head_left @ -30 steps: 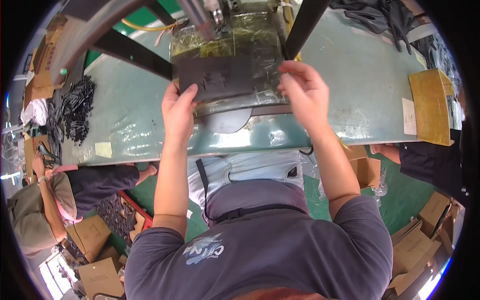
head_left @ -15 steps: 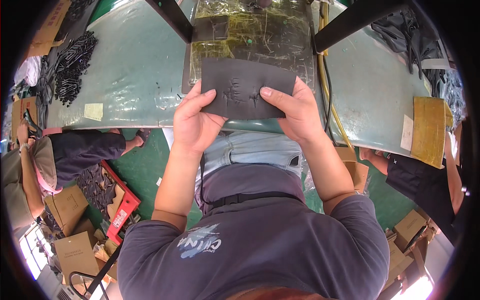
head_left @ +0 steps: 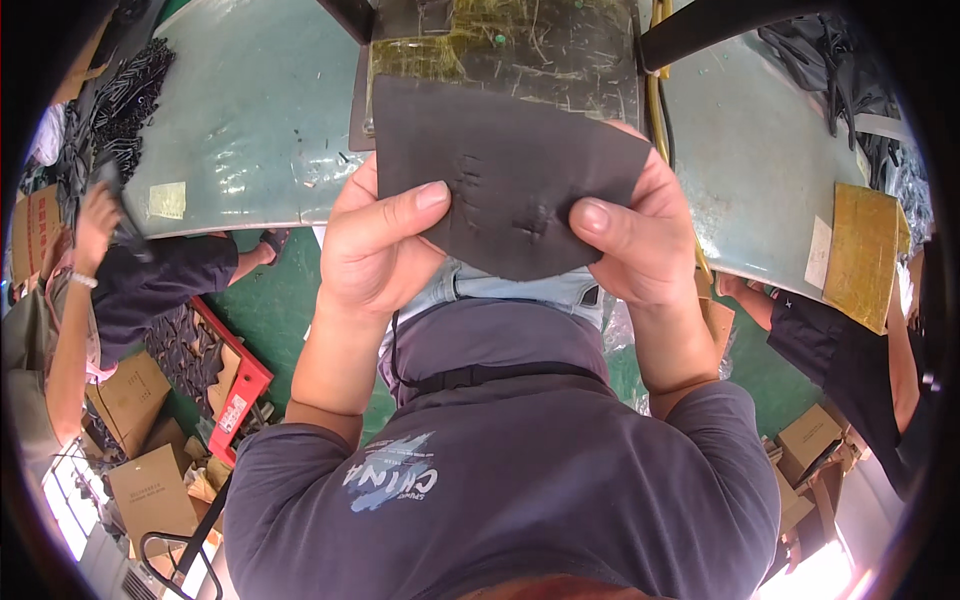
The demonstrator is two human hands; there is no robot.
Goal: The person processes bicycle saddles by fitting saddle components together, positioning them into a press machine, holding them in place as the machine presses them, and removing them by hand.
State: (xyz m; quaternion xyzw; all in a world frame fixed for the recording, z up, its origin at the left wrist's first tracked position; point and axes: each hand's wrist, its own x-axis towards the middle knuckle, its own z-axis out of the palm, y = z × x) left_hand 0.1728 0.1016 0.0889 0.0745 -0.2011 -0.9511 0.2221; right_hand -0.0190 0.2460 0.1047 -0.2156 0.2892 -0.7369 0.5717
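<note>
A flexible black sheet (head_left: 500, 170) with several small cuts and raised marks in its middle is held up in front of me. My left hand (head_left: 375, 235) pinches its left edge, thumb on top and fingers behind. At the opposite edge my right hand (head_left: 645, 230) grips it the same way, the thumb pressing near the marks. The sheet bows between both hands, its lower edge curving downward. Beyond it lies a scratched board with yellowish film (head_left: 540, 60) on the table, partly hidden by the sheet.
The pale green table (head_left: 260, 130) carries a heap of small black pieces (head_left: 125, 110) at far left and black strips (head_left: 830, 80) at far right. Dark metal bars (head_left: 720, 38) flank the board. Co-workers sit on both sides; one holds a dark piece (head_left: 125, 215). Cardboard boxes (head_left: 155, 495) stand lower left.
Both hands have brought the black sheet closer to me, and it is now tilted and more bowed. The co-worker at left has raised a hand with a dark piece.
</note>
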